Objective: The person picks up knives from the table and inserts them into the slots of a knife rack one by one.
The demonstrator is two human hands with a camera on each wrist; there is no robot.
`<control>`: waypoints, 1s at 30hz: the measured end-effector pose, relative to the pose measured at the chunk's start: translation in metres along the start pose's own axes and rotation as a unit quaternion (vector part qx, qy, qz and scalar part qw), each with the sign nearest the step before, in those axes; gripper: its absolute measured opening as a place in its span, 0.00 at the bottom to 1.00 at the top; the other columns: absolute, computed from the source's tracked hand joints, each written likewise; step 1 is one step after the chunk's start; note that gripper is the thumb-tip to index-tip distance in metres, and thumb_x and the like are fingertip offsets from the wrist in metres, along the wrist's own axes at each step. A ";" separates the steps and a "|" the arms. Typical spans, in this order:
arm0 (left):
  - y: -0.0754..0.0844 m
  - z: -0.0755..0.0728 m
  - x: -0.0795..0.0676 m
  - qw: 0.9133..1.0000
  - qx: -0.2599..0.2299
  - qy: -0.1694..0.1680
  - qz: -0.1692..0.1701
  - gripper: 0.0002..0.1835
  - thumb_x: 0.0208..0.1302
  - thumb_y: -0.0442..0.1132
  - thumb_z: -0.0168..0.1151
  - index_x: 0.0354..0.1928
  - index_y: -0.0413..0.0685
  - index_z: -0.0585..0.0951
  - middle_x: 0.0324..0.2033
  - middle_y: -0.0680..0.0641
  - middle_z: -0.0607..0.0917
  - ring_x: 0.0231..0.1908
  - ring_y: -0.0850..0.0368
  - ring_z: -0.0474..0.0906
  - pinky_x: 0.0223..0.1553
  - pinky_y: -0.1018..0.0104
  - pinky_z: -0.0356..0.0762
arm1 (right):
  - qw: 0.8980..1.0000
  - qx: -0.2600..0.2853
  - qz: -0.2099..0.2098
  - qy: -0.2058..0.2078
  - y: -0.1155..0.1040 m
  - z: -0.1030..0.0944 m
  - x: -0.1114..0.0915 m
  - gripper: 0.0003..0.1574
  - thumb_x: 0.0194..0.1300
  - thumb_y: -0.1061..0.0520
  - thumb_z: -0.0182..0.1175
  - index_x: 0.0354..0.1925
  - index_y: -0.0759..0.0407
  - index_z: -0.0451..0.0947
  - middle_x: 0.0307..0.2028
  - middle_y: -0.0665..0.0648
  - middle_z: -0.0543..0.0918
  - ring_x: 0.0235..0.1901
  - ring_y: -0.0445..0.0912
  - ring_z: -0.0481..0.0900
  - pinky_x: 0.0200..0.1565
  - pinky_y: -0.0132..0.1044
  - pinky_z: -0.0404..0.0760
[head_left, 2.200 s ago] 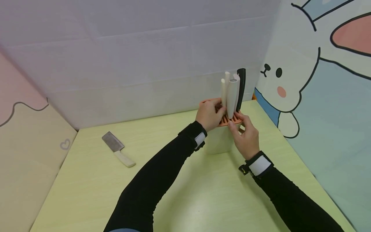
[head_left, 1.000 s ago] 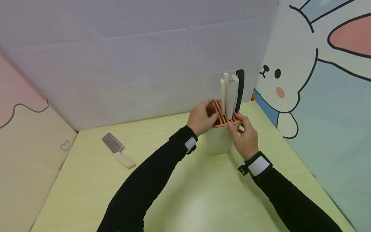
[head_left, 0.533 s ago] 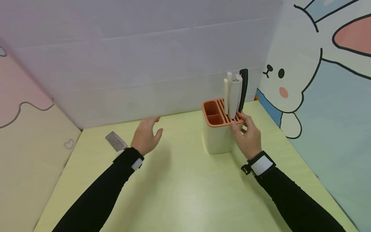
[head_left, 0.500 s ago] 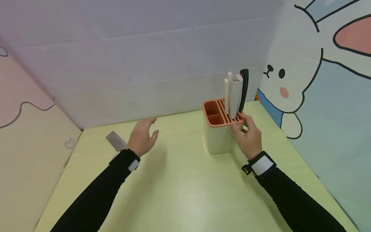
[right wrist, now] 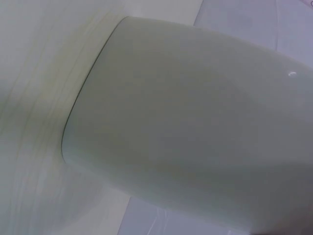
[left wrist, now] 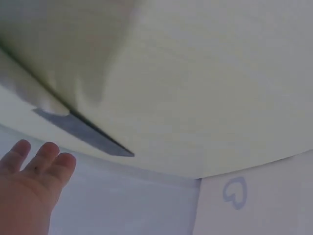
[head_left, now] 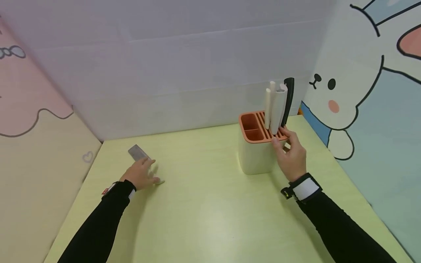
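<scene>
A cleaver (head_left: 137,151) with a grey blade and pale handle lies on the table at the left. My left hand (head_left: 139,174) hovers over its handle and hides most of it in the head view. In the left wrist view the fingers (left wrist: 47,151) are spread apart from the cleaver (left wrist: 88,132). With thumb and fingers my right hand (head_left: 292,160) grips the right front corner of a white knife block (head_left: 256,159) with an orange slotted top. A black-handled knife (head_left: 288,100) and several white-handled ones, including a thick-handled knife (head_left: 278,111), stand in its slots.
The block's two larger compartments are at the left of its orange top. A pale wall (head_left: 184,109) closes off the table's (head_left: 204,212) back edge, and printed panels (head_left: 381,153) stand at both sides.
My left hand has left the knife block and moved left and down to the cleaver. My right hand has kept its grip on the block. The head view has shifted slightly left.
</scene>
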State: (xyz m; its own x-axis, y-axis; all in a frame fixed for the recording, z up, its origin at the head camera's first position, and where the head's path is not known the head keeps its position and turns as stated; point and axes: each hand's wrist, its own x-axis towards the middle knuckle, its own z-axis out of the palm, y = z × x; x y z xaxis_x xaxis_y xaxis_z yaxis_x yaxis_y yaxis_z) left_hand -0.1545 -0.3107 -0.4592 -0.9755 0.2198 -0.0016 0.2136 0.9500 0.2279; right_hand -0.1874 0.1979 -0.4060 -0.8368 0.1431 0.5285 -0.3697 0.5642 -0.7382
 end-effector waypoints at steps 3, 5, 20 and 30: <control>-0.003 0.006 -0.003 0.999 -0.020 -0.037 -0.006 0.38 0.59 0.57 0.58 0.64 0.38 0.66 0.62 0.29 0.64 0.59 0.29 0.60 0.54 0.36 0.65 | 1.000 -0.003 0.000 0.000 0.000 -0.002 0.000 0.32 0.64 0.38 0.53 0.61 0.49 0.66 0.63 0.48 0.70 0.56 0.48 0.72 0.45 0.57 0.78; -0.004 0.007 -0.004 0.998 -0.040 -0.052 -0.021 0.33 0.64 0.53 0.52 0.65 0.37 0.65 0.63 0.29 0.63 0.61 0.29 0.57 0.56 0.36 0.62 | 1.000 -0.003 -0.002 -0.001 0.001 -0.002 0.000 0.32 0.64 0.38 0.53 0.61 0.49 0.66 0.63 0.48 0.70 0.56 0.48 0.72 0.45 0.57 0.78; -0.015 0.028 -0.004 1.000 -0.007 -0.008 -0.008 0.31 0.52 0.34 0.55 0.62 0.37 0.69 0.61 0.27 0.65 0.57 0.30 0.64 0.51 0.40 0.70 | 1.000 0.000 -0.008 0.004 0.000 -0.002 0.000 0.30 0.64 0.40 0.53 0.61 0.49 0.66 0.63 0.48 0.69 0.57 0.49 0.72 0.44 0.57 0.78; 0.008 0.035 -0.016 0.998 0.048 0.020 0.040 0.25 0.57 0.42 0.59 0.58 0.46 0.75 0.56 0.33 0.74 0.53 0.35 0.71 0.51 0.43 0.72 | 1.000 -0.001 -0.020 0.007 0.001 -0.001 -0.001 0.30 0.64 0.41 0.54 0.61 0.50 0.67 0.62 0.49 0.70 0.56 0.49 0.72 0.44 0.57 0.78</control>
State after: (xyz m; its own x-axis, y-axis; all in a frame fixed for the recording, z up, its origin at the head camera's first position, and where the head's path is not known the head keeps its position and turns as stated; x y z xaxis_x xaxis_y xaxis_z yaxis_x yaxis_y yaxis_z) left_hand -0.1355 -0.2985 -0.4913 -0.9559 0.2889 0.0522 0.2934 0.9469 0.1319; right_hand -0.1870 0.1990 -0.4069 -0.8155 0.1317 0.5635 -0.4023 0.5710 -0.7156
